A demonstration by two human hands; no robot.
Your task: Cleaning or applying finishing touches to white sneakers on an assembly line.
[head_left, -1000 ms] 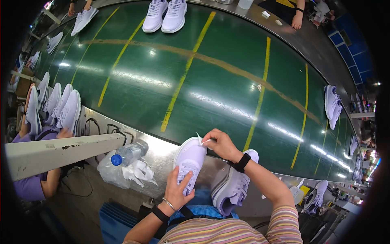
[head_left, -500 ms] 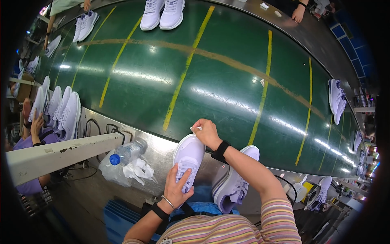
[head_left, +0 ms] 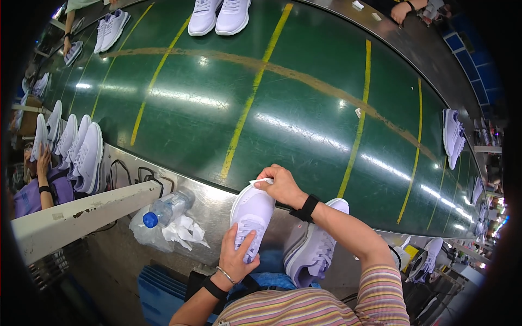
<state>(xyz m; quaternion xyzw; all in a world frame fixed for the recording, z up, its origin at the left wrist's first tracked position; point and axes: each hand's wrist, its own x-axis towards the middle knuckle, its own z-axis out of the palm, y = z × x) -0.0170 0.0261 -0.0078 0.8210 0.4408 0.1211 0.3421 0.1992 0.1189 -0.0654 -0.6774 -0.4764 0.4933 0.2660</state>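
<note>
A pale lavender sneaker with a white sole is tilted up over the near metal edge, its toe pointing away from me. My left hand grips it around the laces and side. In a pinch, my right hand holds a small white wipe against the toe's edge; whether it is paper or cloth I cannot tell. A second lavender sneaker rests to the right, below my right forearm, with its opening toward me.
A green conveyor belt with yellow lines carries pairs of sneakers. Left of me are a plastic bottle, crumpled tissues and a pale metal beam. Co-workers' hands show at far left and upper right.
My right hand has moved slightly down and in to the toe, with the wipe now pressed along its edge. The left hand still grips the sneaker. At far left, co-workers' hands and shoes have shifted.
</note>
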